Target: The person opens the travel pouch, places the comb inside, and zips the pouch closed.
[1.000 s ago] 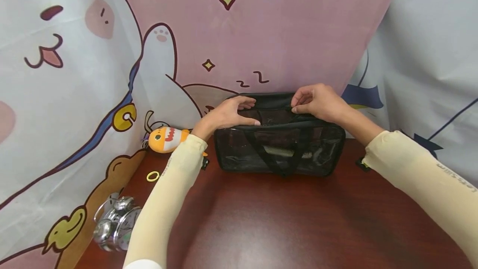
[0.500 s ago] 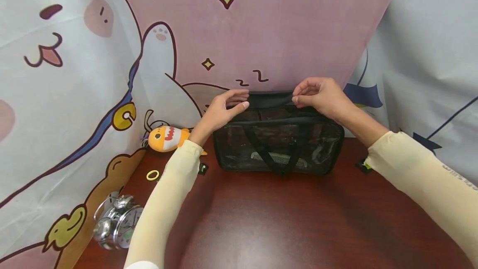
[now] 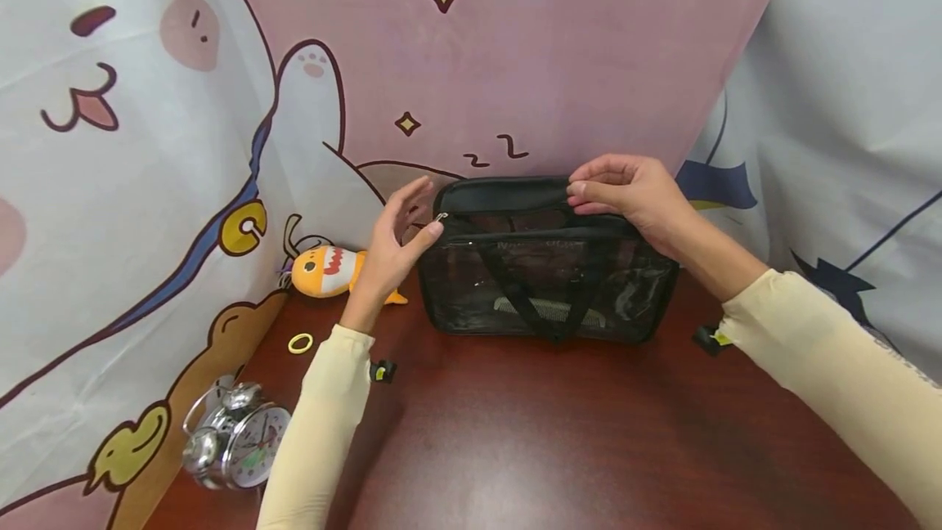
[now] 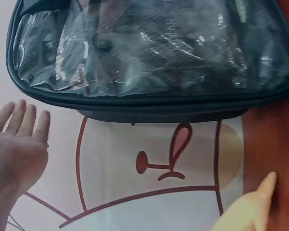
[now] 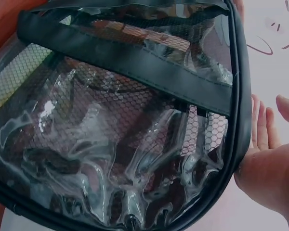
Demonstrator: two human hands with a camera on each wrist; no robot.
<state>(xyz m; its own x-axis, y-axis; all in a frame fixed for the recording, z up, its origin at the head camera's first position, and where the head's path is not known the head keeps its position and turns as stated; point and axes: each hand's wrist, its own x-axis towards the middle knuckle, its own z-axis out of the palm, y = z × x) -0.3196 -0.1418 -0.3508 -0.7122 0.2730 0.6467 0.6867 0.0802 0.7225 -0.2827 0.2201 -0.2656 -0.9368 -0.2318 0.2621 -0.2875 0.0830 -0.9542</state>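
Observation:
A clear bag [image 3: 459, 293] with black trim and black handles stands upright against the backdrop in the head view. Its zipped top gapes, and a pale comb [image 3: 596, 318] shows through the front panel. My right hand [image 3: 629, 199] pinches the back edge of the top opening between thumb and fingers. At the bag's left end is my left hand [image 3: 393, 248], fingers spread, thumb tip close to a small silver zipper pull [image 3: 441, 217]. The left wrist view shows the straight fingers [image 4: 26, 118] apart from the bag's end panel [image 4: 149, 57].
An orange-and-white plush toy [image 3: 324, 271] lies left of the bag, with a yellow ring [image 3: 300, 343] in front of it. A silver twin-bell alarm clock [image 3: 239, 440] stands nearer on the left. Printed cloth [image 3: 515, 56] hangs behind the brown table [image 3: 559, 432].
My left hand has moved left, away from the bag's top opening to its left end, uncovering the zipper pull. My right hand stays at the top edge, shifting only slightly.

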